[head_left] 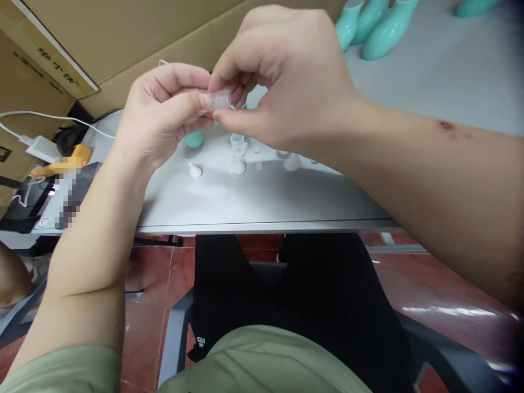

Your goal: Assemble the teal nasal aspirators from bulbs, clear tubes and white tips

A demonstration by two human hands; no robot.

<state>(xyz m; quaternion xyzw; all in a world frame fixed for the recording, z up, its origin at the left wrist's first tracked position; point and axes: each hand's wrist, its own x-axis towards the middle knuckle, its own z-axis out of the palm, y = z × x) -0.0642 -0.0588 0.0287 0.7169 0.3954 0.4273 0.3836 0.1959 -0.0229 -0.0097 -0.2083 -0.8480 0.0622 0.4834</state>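
Between the thumb and fingers of my left hand (pixel 164 106) is a small translucent plastic tube (pixel 221 99), lying roughly sideways above the table. My right hand (pixel 282 71) is closed at the same tube, thumb below it and index finger above. Its other fingertips are partly hidden behind. Under my hands, part of a turquoise piece (pixel 194 140) shows. Near it stands a translucent cup-like part (pixel 238 144). Closer to me lie a white teardrop-shaped part (pixel 195 171), a white rounded part (pixel 238 167) and a white cone-like part (pixel 292 162).
Several glossy turquoise bulb-shaped pieces (pixel 387 35) lie at the back right of the grey table (pixel 254 204). Cardboard (pixel 135 38) walls the back. On the left are a white charger (pixel 43 148) with a cable and a yellow object (pixel 79 157). Another person's limb (pixel 12 275) shows at far left.
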